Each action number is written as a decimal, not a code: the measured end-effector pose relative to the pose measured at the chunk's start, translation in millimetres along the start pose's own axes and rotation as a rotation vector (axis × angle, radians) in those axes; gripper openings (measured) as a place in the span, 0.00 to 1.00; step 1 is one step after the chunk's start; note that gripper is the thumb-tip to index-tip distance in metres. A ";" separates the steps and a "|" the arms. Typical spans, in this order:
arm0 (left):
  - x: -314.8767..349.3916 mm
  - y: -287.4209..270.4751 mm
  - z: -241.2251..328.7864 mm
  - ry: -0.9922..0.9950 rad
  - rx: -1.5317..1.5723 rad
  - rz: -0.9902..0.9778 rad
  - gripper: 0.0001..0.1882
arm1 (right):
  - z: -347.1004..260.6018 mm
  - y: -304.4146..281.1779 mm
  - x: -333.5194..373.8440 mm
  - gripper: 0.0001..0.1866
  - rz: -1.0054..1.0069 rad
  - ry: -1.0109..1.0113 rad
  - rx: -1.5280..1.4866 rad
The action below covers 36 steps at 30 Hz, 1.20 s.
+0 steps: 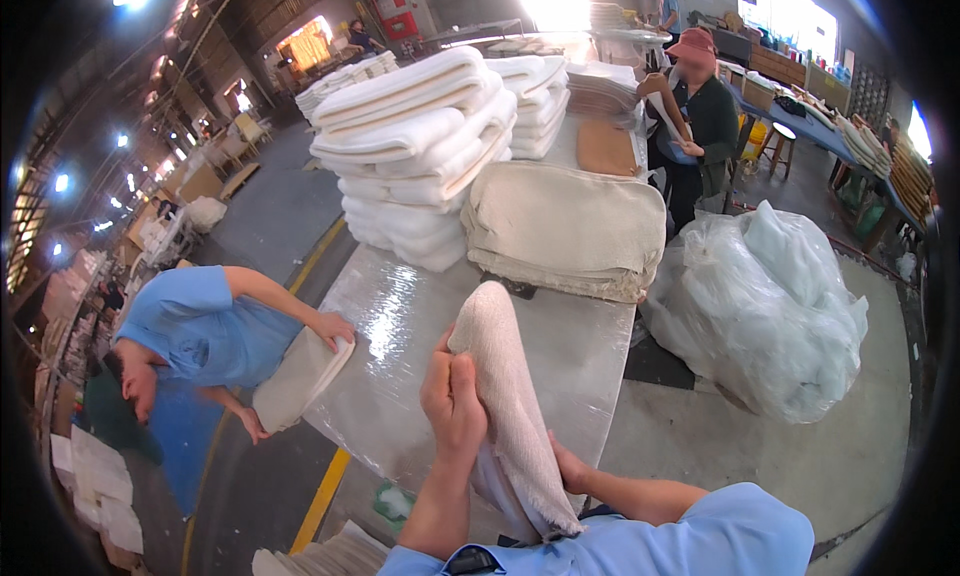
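In front of me I hold up a long beige fabric piece (506, 391) with a rounded far end. It is bent lengthwise, and a paler layer shows along its left underside. My left hand (455, 404) is closed on its left edge, thumb on the near side. My right hand (571, 469) grips the right edge near the lower end; most of its fingers are hidden behind the fabric. Beyond the fabric piece, a stack of flat beige fabric pieces (565, 226) lies on the plastic-covered table (375, 311).
Tall stacks of folded white padding (400, 136) stand behind on the table. A big clear plastic bag (765, 311) is at right. On the left, a person in blue (205, 316) holds a pale fabric piece (310, 371). A capped person (695, 116) handles brown-edged sheets beyond.
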<state>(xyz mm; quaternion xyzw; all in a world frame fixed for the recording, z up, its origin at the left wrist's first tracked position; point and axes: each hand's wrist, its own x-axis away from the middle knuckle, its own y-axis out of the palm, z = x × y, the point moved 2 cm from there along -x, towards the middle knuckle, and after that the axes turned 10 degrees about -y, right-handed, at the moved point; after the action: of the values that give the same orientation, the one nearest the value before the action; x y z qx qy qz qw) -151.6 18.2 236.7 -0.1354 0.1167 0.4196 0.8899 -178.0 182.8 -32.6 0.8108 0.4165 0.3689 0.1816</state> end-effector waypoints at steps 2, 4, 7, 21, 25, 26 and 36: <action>8.5 -10.4 17.5 0.139 0.047 0.000 0.13 | -2.3 -1.6 -4.6 0.45 0.090 -0.116 0.021; 16.0 -1.2 35.9 0.341 0.200 -0.095 0.13 | -31.1 -37.2 -30.6 0.45 0.268 -0.327 0.183; 38.3 9.7 68.2 0.210 0.438 -0.236 0.20 | -76.1 -52.3 -44.4 0.45 0.524 -0.651 0.187; 55.4 12.3 35.5 0.347 -0.237 -0.329 0.32 | -188.9 -53.3 8.7 0.40 0.441 -0.942 0.280; 53.3 10.3 38.5 0.342 -0.245 -0.309 0.33 | -281.9 50.5 91.2 0.50 0.104 -1.473 0.483; 52.7 14.9 38.3 0.336 -0.221 -0.319 0.33 | -293.4 57.6 107.0 0.50 0.056 -1.589 0.592; 44.5 -111.1 39.7 0.073 -0.295 -0.390 0.32 | -205.3 36.9 49.2 0.43 0.060 -1.128 0.911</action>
<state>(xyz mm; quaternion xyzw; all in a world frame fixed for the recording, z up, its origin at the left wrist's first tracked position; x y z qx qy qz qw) -33.7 -4.4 275.5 -0.2987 0.0579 0.2470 0.9200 -293.2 198.3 147.4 0.8840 0.3492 -0.3107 0.0025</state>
